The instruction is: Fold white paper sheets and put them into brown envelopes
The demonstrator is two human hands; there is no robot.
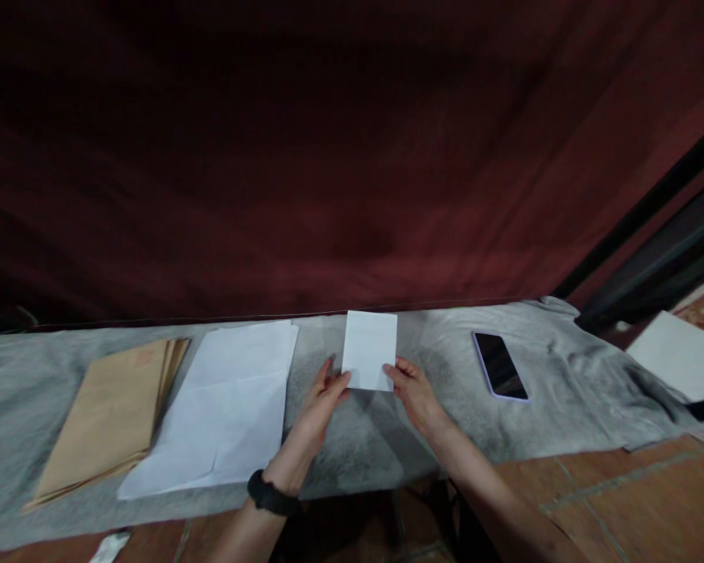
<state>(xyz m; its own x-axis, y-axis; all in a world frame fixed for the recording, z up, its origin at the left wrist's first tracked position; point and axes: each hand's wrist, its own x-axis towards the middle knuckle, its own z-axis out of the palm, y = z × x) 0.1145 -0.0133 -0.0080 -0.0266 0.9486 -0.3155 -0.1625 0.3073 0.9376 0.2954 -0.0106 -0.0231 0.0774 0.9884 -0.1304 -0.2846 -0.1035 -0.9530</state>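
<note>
A small white rectangle of folded paper (370,349) is held between my two hands over the grey cloth. My left hand (324,397) pinches its lower left corner between thumb and fingers, and a black band circles that wrist. On the other side, my right hand (413,389) grips the lower right edge, thumb on top and fingers behind. To the left of my left hand lie large white sheets of paper (235,407) with a crease across them. The fingertips behind the folded paper are hidden.
A stack of brown envelopes (109,407) lies at the far left. A phone with a purple case (501,366) rests to the right. The grey cloth (446,446) covers the surface, a dark red curtain (352,172) hangs behind, and a white board-like object (684,356) sits at far right.
</note>
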